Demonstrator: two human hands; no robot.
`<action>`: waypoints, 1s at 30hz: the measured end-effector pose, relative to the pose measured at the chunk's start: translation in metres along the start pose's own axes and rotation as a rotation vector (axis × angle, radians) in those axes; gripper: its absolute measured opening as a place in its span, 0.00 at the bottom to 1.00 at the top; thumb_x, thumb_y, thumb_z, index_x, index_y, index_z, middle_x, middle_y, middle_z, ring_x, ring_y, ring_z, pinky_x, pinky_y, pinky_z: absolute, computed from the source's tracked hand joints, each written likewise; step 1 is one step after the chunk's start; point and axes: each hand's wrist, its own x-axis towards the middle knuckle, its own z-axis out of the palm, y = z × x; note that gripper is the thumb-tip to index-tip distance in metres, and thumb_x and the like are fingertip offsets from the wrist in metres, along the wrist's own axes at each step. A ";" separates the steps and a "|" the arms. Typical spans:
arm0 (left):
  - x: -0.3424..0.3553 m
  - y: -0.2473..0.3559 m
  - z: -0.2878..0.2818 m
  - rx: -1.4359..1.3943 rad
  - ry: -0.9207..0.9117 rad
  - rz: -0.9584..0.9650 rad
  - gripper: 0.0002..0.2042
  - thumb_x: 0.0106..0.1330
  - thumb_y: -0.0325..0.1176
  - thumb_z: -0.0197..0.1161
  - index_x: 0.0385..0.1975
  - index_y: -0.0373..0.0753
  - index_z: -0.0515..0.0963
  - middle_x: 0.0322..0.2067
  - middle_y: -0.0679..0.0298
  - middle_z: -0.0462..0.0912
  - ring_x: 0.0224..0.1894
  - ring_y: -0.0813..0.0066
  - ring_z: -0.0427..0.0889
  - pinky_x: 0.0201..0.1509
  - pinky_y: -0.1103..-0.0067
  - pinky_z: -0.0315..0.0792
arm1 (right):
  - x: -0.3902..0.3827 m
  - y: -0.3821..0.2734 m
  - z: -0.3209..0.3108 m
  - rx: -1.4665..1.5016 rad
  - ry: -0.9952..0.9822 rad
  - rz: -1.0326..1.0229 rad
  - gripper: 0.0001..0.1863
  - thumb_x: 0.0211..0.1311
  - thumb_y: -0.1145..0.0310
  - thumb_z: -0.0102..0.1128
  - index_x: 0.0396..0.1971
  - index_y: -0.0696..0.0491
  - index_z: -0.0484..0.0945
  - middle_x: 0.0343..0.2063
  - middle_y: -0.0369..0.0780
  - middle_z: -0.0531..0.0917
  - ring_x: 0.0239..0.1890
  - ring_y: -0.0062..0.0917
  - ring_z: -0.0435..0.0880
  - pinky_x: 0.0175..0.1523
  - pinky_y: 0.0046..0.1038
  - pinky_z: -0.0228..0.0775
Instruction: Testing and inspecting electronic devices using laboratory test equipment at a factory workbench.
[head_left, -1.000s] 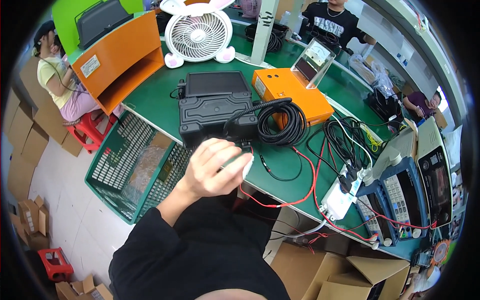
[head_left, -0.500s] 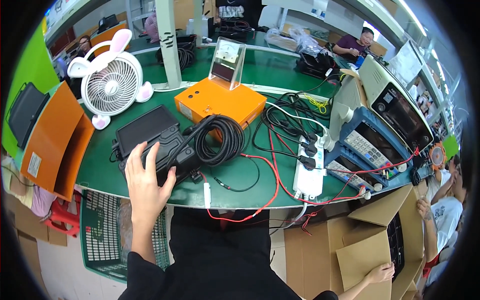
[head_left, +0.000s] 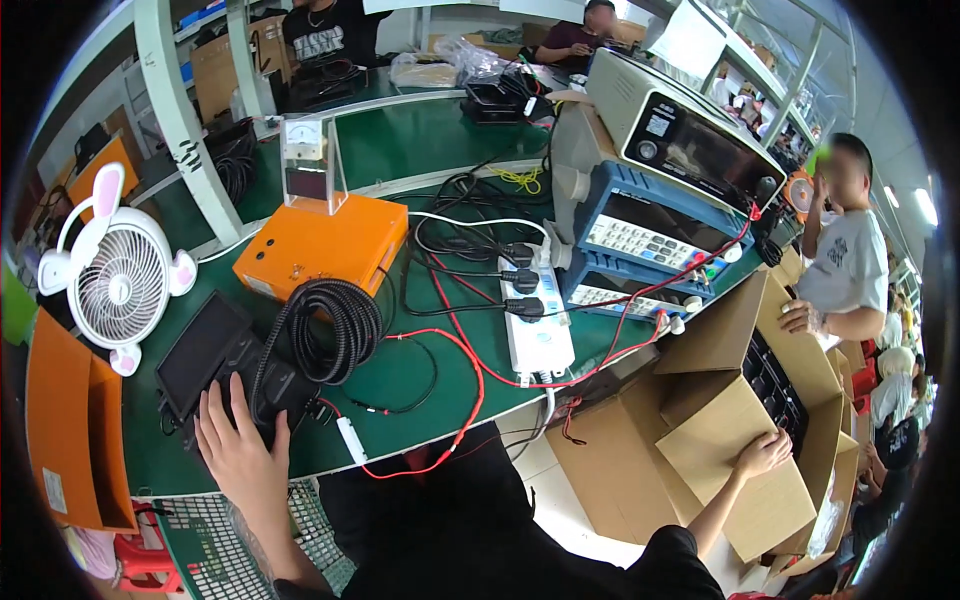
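My left hand (head_left: 238, 445) lies with fingers apart on a black hard case (head_left: 262, 385), beside its dark screen panel (head_left: 202, 350). A thick coil of black corrugated cable (head_left: 332, 330) rests on and beside the case. A red lead with a white inline piece (head_left: 352, 441) lies just right of my left hand. My right hand (head_left: 762, 452) reaches out to the lower right, its fingers curled over the upper edge of a cardboard flap (head_left: 736, 490) on an open box. Several black items (head_left: 775, 395) show inside that box.
Green bench (head_left: 180, 470) with orange unit (head_left: 320, 250), bunny-ear fan (head_left: 118, 280), power strip (head_left: 540, 340), stacked instruments (head_left: 650, 235), orange shelf (head_left: 70, 430) and post (head_left: 190, 140). A basket (head_left: 195, 520) stands below. A co-worker (head_left: 845, 260) rests a hand (head_left: 800, 316) on the box; others sit behind.
My view has swung right. My left hand has lowered from raised in the air onto the case. My right hand, out of sight a second ago, appeared at the flap and still holds it.
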 end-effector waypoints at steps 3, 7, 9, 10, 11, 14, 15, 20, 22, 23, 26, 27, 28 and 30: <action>-0.001 -0.002 -0.001 0.004 0.002 0.005 0.30 0.51 0.41 0.63 0.56 0.41 0.64 0.53 0.55 0.66 0.56 0.56 0.65 0.59 0.65 0.61 | 0.000 -0.005 -0.003 -0.002 -0.030 0.006 0.13 0.61 0.66 0.42 0.36 0.55 0.75 0.38 0.41 0.77 0.47 0.34 0.72 0.59 0.36 0.55; -0.002 -0.002 0.000 0.027 0.006 -0.005 0.29 0.52 0.41 0.62 0.55 0.41 0.64 0.53 0.55 0.66 0.56 0.57 0.65 0.59 0.65 0.61 | 0.000 -0.006 -0.005 0.024 -0.049 0.022 0.13 0.61 0.66 0.42 0.35 0.55 0.75 0.38 0.41 0.77 0.47 0.34 0.71 0.59 0.35 0.54; -0.002 -0.001 -0.001 0.023 -0.004 -0.005 0.29 0.52 0.41 0.62 0.55 0.41 0.64 0.53 0.56 0.66 0.56 0.57 0.65 0.59 0.65 0.61 | -0.001 -0.003 -0.002 0.018 -0.021 0.018 0.13 0.61 0.66 0.42 0.35 0.55 0.75 0.38 0.41 0.76 0.48 0.34 0.71 0.59 0.35 0.54; -0.002 -0.001 -0.001 0.022 -0.003 -0.004 0.29 0.52 0.41 0.62 0.55 0.41 0.64 0.53 0.56 0.66 0.56 0.57 0.65 0.59 0.65 0.61 | -0.001 -0.001 -0.002 0.012 0.005 0.013 0.13 0.60 0.66 0.42 0.35 0.55 0.75 0.39 0.41 0.76 0.48 0.34 0.71 0.60 0.35 0.53; -0.002 -0.002 0.000 0.026 -0.004 -0.006 0.29 0.52 0.41 0.62 0.55 0.41 0.64 0.53 0.56 0.66 0.56 0.57 0.65 0.59 0.65 0.61 | -0.001 0.000 -0.001 0.012 0.006 0.014 0.13 0.60 0.66 0.42 0.35 0.55 0.75 0.39 0.41 0.76 0.48 0.34 0.71 0.60 0.35 0.53; -0.002 -0.002 0.000 0.036 -0.006 -0.014 0.29 0.52 0.42 0.62 0.56 0.41 0.64 0.54 0.56 0.66 0.57 0.57 0.65 0.59 0.65 0.60 | -0.001 -0.004 -0.002 0.023 -0.017 0.013 0.12 0.60 0.66 0.42 0.35 0.55 0.75 0.39 0.41 0.76 0.48 0.33 0.70 0.60 0.35 0.53; -0.002 -0.002 0.000 0.041 -0.010 -0.018 0.29 0.52 0.42 0.62 0.56 0.42 0.64 0.54 0.56 0.65 0.57 0.58 0.65 0.59 0.65 0.60 | 0.000 -0.005 -0.004 0.022 -0.040 0.007 0.12 0.60 0.66 0.42 0.35 0.55 0.75 0.39 0.41 0.76 0.49 0.33 0.70 0.60 0.35 0.53; -0.003 -0.002 0.001 0.046 -0.005 -0.011 0.29 0.53 0.42 0.61 0.56 0.42 0.64 0.54 0.56 0.66 0.56 0.58 0.65 0.59 0.65 0.61 | 0.001 -0.002 -0.003 0.022 -0.067 0.011 0.12 0.60 0.67 0.42 0.36 0.54 0.75 0.40 0.41 0.76 0.49 0.33 0.70 0.60 0.35 0.52; -0.002 -0.002 0.002 0.044 -0.002 -0.005 0.29 0.53 0.42 0.61 0.56 0.42 0.64 0.53 0.56 0.66 0.56 0.58 0.66 0.59 0.65 0.61 | 0.000 -0.002 -0.003 0.023 -0.056 0.005 0.12 0.60 0.67 0.42 0.37 0.54 0.75 0.40 0.41 0.76 0.50 0.33 0.70 0.60 0.35 0.52; -0.002 -0.002 0.003 0.046 0.009 0.000 0.29 0.53 0.42 0.61 0.56 0.42 0.64 0.53 0.56 0.66 0.56 0.58 0.66 0.59 0.66 0.61 | 0.001 -0.002 -0.003 0.023 -0.053 0.010 0.13 0.60 0.67 0.42 0.37 0.54 0.75 0.40 0.41 0.76 0.50 0.33 0.70 0.60 0.35 0.52; -0.002 -0.003 0.002 0.044 0.015 0.008 0.29 0.53 0.42 0.61 0.56 0.42 0.63 0.53 0.56 0.66 0.56 0.58 0.66 0.59 0.66 0.62 | 0.002 -0.012 -0.006 0.051 -0.042 0.013 0.11 0.59 0.68 0.42 0.34 0.56 0.74 0.39 0.42 0.76 0.47 0.33 0.71 0.60 0.35 0.53; -0.002 -0.003 0.002 0.042 0.008 0.001 0.30 0.53 0.41 0.61 0.56 0.41 0.63 0.53 0.56 0.66 0.56 0.58 0.66 0.59 0.66 0.62 | 0.003 -0.012 -0.004 0.049 -0.035 -0.001 0.11 0.60 0.68 0.42 0.34 0.56 0.74 0.39 0.42 0.76 0.47 0.33 0.71 0.59 0.35 0.53; -0.002 -0.004 0.003 0.032 0.006 0.006 0.30 0.53 0.41 0.61 0.56 0.41 0.63 0.52 0.56 0.66 0.56 0.58 0.66 0.59 0.66 0.61 | 0.002 -0.010 -0.002 0.045 -0.033 0.004 0.11 0.60 0.68 0.42 0.34 0.56 0.74 0.39 0.42 0.76 0.47 0.33 0.71 0.59 0.35 0.53; -0.002 -0.005 0.004 0.034 0.012 0.008 0.30 0.53 0.41 0.61 0.56 0.41 0.63 0.52 0.56 0.66 0.56 0.57 0.66 0.59 0.66 0.61 | 0.002 -0.008 -0.001 0.030 -0.066 0.003 0.11 0.60 0.68 0.42 0.37 0.55 0.73 0.39 0.41 0.76 0.49 0.33 0.70 0.60 0.34 0.53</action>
